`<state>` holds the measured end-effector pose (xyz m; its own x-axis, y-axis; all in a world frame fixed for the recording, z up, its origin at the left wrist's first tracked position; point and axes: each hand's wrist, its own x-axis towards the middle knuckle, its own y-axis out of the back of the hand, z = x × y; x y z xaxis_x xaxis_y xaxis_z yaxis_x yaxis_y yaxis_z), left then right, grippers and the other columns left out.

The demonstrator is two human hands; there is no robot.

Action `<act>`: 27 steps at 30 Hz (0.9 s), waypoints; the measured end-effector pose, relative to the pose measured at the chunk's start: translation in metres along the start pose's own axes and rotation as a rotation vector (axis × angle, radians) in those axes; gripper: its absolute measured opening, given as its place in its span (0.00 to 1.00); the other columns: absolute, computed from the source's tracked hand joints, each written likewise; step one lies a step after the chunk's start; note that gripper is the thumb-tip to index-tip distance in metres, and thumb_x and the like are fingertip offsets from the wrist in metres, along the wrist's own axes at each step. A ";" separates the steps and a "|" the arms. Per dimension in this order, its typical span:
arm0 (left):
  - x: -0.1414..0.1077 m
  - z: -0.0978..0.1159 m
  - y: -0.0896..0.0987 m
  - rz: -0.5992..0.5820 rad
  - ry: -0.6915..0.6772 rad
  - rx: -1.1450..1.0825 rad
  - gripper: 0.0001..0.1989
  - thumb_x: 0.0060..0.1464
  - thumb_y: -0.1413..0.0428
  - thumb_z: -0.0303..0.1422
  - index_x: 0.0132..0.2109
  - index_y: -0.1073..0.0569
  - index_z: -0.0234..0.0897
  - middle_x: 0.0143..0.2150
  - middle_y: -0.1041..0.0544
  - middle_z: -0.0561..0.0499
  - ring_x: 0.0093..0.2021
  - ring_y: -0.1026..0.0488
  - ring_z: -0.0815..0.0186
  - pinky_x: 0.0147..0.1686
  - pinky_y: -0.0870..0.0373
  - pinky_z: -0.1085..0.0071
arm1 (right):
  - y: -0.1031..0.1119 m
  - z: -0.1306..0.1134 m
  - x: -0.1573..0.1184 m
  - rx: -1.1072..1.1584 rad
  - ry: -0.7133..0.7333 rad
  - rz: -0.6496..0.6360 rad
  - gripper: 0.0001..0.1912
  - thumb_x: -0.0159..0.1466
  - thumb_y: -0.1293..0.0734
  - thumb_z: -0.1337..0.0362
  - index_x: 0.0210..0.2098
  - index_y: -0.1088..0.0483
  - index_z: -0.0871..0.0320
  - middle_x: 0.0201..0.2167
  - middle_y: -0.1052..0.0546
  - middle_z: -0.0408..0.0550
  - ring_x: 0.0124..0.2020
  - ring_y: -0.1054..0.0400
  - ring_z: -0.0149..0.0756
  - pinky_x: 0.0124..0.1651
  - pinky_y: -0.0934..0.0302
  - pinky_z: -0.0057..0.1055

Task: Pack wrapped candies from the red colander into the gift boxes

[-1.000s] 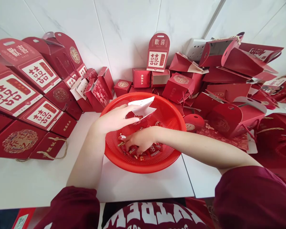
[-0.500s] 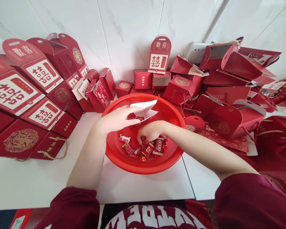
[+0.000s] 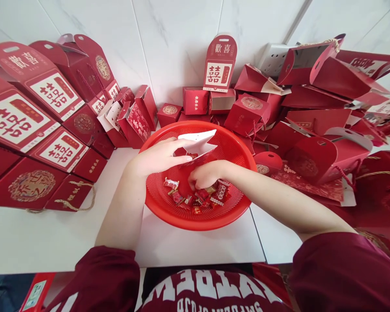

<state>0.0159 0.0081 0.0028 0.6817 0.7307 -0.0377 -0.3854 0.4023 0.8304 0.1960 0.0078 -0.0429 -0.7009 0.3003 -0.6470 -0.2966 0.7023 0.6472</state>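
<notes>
- Red plastic in the head view: the basket sits on the white table, wrapped sweets lying on its bottom.
- The left hand grips an open paper box by its side, within the basket's far half.
- The right hand reaches among the sweets, fingers curled; whether it grasps one, I cannot tell.
- Done, seemingly: the box stands open, something red inside.
- Left: loose sweets in the basket, the box unclosed.
</notes>
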 end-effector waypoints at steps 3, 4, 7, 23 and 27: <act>0.001 0.001 0.000 -0.015 -0.035 -0.013 0.26 0.64 0.49 0.42 0.68 0.37 0.51 0.69 0.35 0.55 0.62 0.33 0.58 0.61 0.37 0.64 | -0.004 -0.004 0.001 -0.065 -0.038 -0.005 0.18 0.54 0.35 0.70 0.43 0.22 0.63 0.35 0.21 0.52 0.34 0.29 0.43 0.36 0.39 0.36; 0.001 0.001 0.000 -0.022 -0.043 -0.018 0.26 0.64 0.49 0.42 0.67 0.37 0.53 0.69 0.35 0.56 0.61 0.32 0.59 0.60 0.36 0.66 | -0.006 -0.006 0.001 -0.086 -0.044 -0.011 0.18 0.53 0.35 0.70 0.43 0.22 0.64 0.35 0.21 0.53 0.34 0.29 0.45 0.36 0.39 0.36; 0.001 0.004 0.001 -0.016 -0.022 -0.007 0.25 0.64 0.49 0.42 0.67 0.36 0.56 0.67 0.34 0.58 0.59 0.30 0.60 0.59 0.36 0.66 | -0.010 -0.008 0.003 -0.117 -0.019 -0.046 0.21 0.51 0.33 0.72 0.45 0.23 0.63 0.37 0.21 0.52 0.37 0.29 0.46 0.37 0.41 0.35; 0.001 -0.002 -0.002 -0.003 -0.005 0.002 0.27 0.63 0.49 0.45 0.67 0.36 0.49 0.69 0.35 0.51 0.65 0.37 0.58 0.64 0.40 0.61 | -0.014 -0.002 0.010 0.088 0.198 -0.279 0.28 0.53 0.27 0.71 0.54 0.29 0.62 0.44 0.22 0.46 0.40 0.27 0.38 0.37 0.37 0.27; -0.001 0.004 0.000 -0.028 -0.012 -0.005 0.27 0.63 0.48 0.43 0.67 0.37 0.52 0.70 0.37 0.53 0.66 0.37 0.57 0.62 0.38 0.62 | -0.008 -0.022 -0.006 -0.059 0.114 -0.142 0.19 0.58 0.29 0.66 0.49 0.26 0.61 0.38 0.20 0.48 0.35 0.27 0.41 0.34 0.38 0.32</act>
<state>0.0177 0.0052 0.0053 0.6996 0.7124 -0.0546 -0.3691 0.4259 0.8261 0.1880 -0.0137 -0.0354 -0.7174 0.1234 -0.6857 -0.4330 0.6921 0.5776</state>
